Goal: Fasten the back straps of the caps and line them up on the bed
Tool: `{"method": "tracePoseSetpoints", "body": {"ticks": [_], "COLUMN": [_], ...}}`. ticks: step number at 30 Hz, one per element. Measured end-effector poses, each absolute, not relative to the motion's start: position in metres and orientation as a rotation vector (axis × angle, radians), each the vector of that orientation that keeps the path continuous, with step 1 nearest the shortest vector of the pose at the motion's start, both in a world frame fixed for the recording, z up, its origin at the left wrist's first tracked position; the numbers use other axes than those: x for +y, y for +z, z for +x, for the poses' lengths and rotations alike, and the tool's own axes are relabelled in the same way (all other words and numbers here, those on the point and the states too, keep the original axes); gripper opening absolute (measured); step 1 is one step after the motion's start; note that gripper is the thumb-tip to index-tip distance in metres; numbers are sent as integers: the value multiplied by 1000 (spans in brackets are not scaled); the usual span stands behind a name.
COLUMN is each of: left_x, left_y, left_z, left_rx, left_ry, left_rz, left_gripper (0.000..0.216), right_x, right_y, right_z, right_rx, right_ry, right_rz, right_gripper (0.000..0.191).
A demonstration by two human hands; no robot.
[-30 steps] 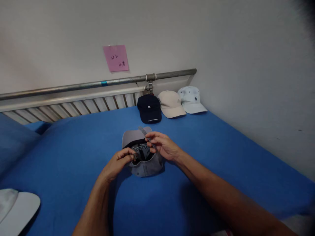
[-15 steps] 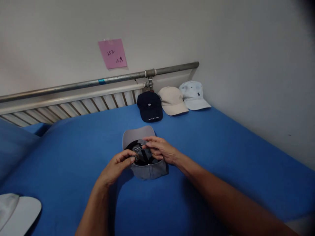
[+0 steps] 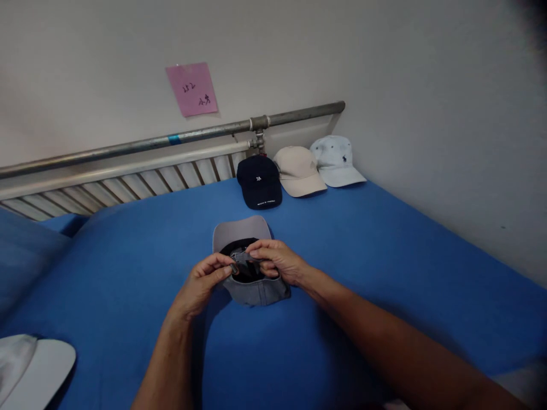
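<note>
A grey cap [image 3: 252,289] lies upside down on the blue bed sheet [image 3: 350,239], brim pointing away from me. My left hand [image 3: 203,285] pinches the buckle end of the cap's back strap. My right hand [image 3: 277,261] is closed on the strap from the other side, fingers pressed over it above the cap's dark inside. The two hands nearly meet over the opening.
Three caps stand in a row by the metal bed rail [image 3: 171,139]: a navy cap [image 3: 259,181], a beige cap [image 3: 298,169] and a pale blue cap [image 3: 335,160]. A white cap [image 3: 32,370] lies at the lower left. A pink note [image 3: 192,89] hangs on the wall.
My right hand has brought the raised strap end down onto the cap's opening, close to my left hand. The view has tilted slightly.
</note>
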State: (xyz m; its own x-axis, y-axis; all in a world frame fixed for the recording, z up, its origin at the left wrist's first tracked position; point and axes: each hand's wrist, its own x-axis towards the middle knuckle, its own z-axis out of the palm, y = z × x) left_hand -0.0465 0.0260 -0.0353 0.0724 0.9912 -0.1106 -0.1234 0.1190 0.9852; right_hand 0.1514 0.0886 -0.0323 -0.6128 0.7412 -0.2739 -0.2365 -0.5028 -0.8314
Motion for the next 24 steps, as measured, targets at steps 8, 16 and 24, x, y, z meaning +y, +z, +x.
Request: {"method": "tracePoseSetpoints", "body": {"ticks": [8,16,24], "left_x": [26,27,27], "left_y": [-32,-31,-33], "left_z": [-44,-44,-44], "left_rx": [1105,1104,1116], "left_ry": [1168,1138,1089], "left_rz": [981,1006,1046], "left_gripper": [24,23,22], "right_x": [87,87,86], "right_y": [-32,-35,-38], "right_z": [151,151,150], "right_rx": [-1087,-1191,-1310], "right_ry": [2161,2238,2210], "right_rz": [-856,-842,-806], "right_gripper": [11,11,11]}}
